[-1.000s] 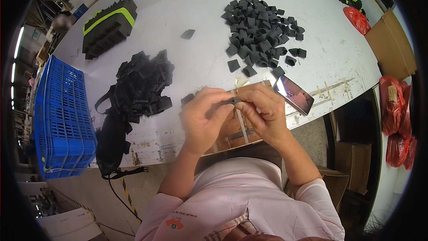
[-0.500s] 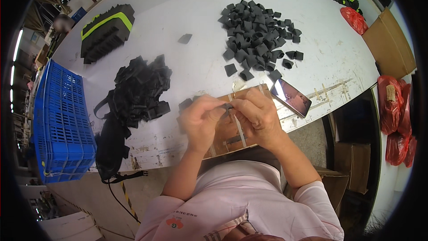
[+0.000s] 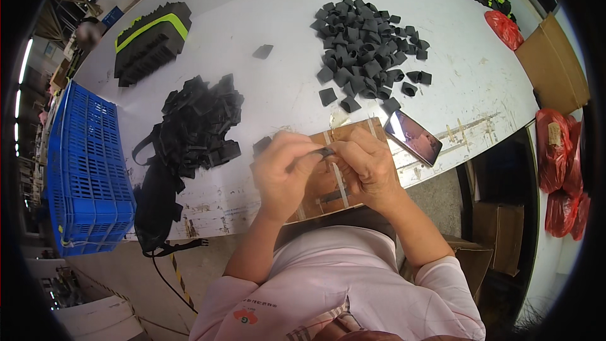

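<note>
Between my two hands is a small dark fabric piece (image 3: 324, 152), pinched from both sides above a brown board (image 3: 319, 194). My left hand (image 3: 284, 167) is somewhat blurred, its thumb and fingers closed on the piece's left end. On the other end, the thumb and forefinger of my right hand (image 3: 366, 164) press together. The fingers cover much of the piece, so its exact shape is hard to make out. Light strips run across the board, and a dark strip (image 3: 331, 196) lies near its front edge. Part of another dark piece (image 3: 262, 145) shows behind my left hand.
A heap of black fabric loops (image 3: 363, 50) lies at the far middle, with a phone (image 3: 413, 137) nearer me. Black straps with buckles (image 3: 199, 123) pile up at left, beside a blue crate (image 3: 95, 170). Behind them sits a banded dark stack (image 3: 151, 44). Red bags (image 3: 552, 151) hang at right.
My left hand has turned slightly and shifted a little, and more of the dark piece shows between the fingers. My right hand stays almost where it was.
</note>
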Tool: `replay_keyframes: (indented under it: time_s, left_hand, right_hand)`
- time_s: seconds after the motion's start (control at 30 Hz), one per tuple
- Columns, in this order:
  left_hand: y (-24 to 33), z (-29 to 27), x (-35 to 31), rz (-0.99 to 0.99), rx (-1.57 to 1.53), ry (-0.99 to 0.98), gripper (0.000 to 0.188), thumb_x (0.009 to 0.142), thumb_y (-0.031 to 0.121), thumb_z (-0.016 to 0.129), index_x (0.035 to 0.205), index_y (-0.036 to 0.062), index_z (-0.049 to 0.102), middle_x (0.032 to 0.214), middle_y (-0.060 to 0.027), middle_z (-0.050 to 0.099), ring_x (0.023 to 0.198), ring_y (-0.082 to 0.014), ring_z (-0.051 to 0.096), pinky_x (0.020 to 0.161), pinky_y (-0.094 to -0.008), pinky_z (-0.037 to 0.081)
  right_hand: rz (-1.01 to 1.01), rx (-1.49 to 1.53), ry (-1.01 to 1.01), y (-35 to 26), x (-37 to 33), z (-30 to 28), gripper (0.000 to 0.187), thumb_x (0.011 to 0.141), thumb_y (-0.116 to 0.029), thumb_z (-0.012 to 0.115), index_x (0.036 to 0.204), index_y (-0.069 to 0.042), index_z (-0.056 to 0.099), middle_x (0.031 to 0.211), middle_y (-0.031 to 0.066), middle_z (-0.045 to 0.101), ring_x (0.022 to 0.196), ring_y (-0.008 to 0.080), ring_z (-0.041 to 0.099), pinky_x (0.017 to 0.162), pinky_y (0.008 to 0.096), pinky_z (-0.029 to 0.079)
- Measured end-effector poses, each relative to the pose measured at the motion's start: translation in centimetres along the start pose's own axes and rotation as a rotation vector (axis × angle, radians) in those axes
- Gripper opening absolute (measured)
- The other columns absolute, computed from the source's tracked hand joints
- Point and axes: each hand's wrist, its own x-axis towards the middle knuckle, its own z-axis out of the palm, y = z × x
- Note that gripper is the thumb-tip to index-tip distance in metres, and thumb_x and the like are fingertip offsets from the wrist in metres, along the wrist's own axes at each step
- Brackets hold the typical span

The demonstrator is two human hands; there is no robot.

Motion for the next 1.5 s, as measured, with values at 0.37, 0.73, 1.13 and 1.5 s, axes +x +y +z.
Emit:
replay_keyframes:
  time_s: [0.37, 0.73, 1.13, 1.5]
  left_hand:
    - [0.0, -0.3, -0.8, -0.249, 0.122, -0.134, 0.006, 0.079, 0.004, 0.059, 0.076, -0.0002, 0.057, 0.055, -0.0010, 0.055, 0.046, -0.0054, 0.050, 0.043, -0.0190, 0.040]
    - [-7.0, -3.0, -4.8, -0.442, 0.394, 0.339, 0.019, 0.080, 0.017, 0.057, 0.076, -0.0010, 0.053, 0.068, -0.0150, 0.056, 0.061, -0.0287, 0.055, 0.054, -0.0366, 0.042]
    - [-14.8, -6.7, -4.3, -0.586, 0.643, 0.065, 0.010, 0.069, 0.005, 0.064, 0.075, -0.0003, 0.060, 0.069, -0.0128, 0.058, 0.062, -0.0232, 0.058, 0.056, -0.0311, 0.044]
    - [-5.8, -5.1, -6.6, 0.377, 0.688, -0.065, 0.017, 0.063, -0.006, 0.060, 0.079, 0.0007, 0.056, 0.085, -0.0109, 0.052, 0.072, -0.0239, 0.054, 0.061, -0.0313, 0.047]
  right_hand:
    - [-0.004, -0.048, -0.030, -0.1, 0.3, 0.1, 0.016, 0.064, 0.003, 0.063, 0.078, -0.001, 0.056, 0.063, 0.0078, 0.047, 0.057, 0.0234, 0.049, 0.047, 0.0333, 0.038]
    - [0.538, 0.447, 0.030, 1.8, 3.4, -3.0, 0.027, 0.084, -0.024, 0.055, 0.075, 0.001, 0.056, 0.060, 0.0012, 0.051, 0.052, 0.0067, 0.042, 0.045, 0.0206, 0.031]
    - [0.834, 0.488, 0.091, -2.2, -5.0, 3.7, 0.024, 0.085, -0.015, 0.057, 0.098, 0.003, 0.052, 0.059, 0.0004, 0.051, 0.053, 0.0055, 0.047, 0.049, 0.0186, 0.038]
    - [1.380, 1.367, -0.100, 1.0, -4.7, 10.1, 0.020, 0.086, -0.023, 0.054, 0.078, -0.005, 0.055, 0.068, 0.0029, 0.056, 0.052, 0.0069, 0.048, 0.045, 0.0196, 0.041]
